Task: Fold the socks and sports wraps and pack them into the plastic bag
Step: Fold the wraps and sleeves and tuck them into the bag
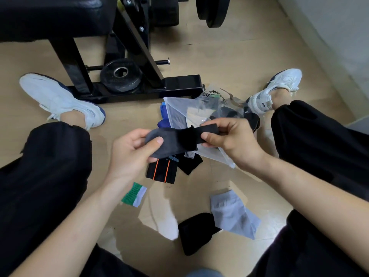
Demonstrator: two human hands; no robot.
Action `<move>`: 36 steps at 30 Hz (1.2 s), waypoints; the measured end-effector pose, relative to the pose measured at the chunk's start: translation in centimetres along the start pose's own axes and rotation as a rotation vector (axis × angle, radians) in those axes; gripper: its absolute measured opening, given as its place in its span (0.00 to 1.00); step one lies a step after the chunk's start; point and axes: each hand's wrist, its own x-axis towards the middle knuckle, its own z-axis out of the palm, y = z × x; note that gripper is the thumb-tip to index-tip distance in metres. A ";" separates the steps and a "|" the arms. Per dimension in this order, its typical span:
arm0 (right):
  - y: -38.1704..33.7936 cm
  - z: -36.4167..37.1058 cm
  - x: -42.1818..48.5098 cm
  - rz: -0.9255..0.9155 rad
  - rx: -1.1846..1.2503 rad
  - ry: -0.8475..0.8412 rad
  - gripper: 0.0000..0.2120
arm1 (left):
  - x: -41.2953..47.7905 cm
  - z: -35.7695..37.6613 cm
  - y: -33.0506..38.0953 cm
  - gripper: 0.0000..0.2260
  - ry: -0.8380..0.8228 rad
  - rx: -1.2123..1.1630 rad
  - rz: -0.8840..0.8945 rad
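The fingers (154, 142) of the left hand (129, 154) pinch the grey toe end of a dark sock (175, 139), with the thumb pressed on top. The right hand (231, 140) pinches the black cuff end between its thumb and curled fingers. Both hands are closed on the sock, which hangs stretched between them, roughly level and clear of the floor (229, 56). It shows no fold yet.

Just beyond the right hand lies the plastic bag (177, 108), limp and crumpled on the floor, with dark items showing through it. A blue cloth (162, 116) sits at its left edge, but I cannot tell whether it is inside the bag or under it.

Below the hands, a black wrap with orange stripes (161, 173) lies on the floor, touching a black cloth (190, 163). Nearer the person are a green-and-white band (134, 194), a white sock (159, 220), a pale grey sock (233, 213) and a black piece (194, 234). All of these are loose.

The step in hand looks like smoothing this one sock flat before folding it. With so many pieces loose on the floor, the task seems far from finished.

The next move calls for bringing toe and cuff together so the fold sits square. The folded sock then has to go into the bag. Its mouth is hard to make out, so one hand will probably have to find the opening and hold it apart.
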 end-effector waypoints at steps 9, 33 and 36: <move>0.9 2.8 -1.5 0.016 -0.017 -0.089 0.07 | -2.2 3.0 -0.6 0.04 -0.115 -0.054 0.001; -0.2 0.6 -1.0 -0.112 -0.059 -0.173 0.03 | -0.7 0.9 -0.9 0.20 -0.467 0.236 0.185; -0.3 0.3 -0.7 -0.121 -0.039 -0.105 0.03 | -1.0 1.5 -1.8 0.13 -0.481 0.238 0.164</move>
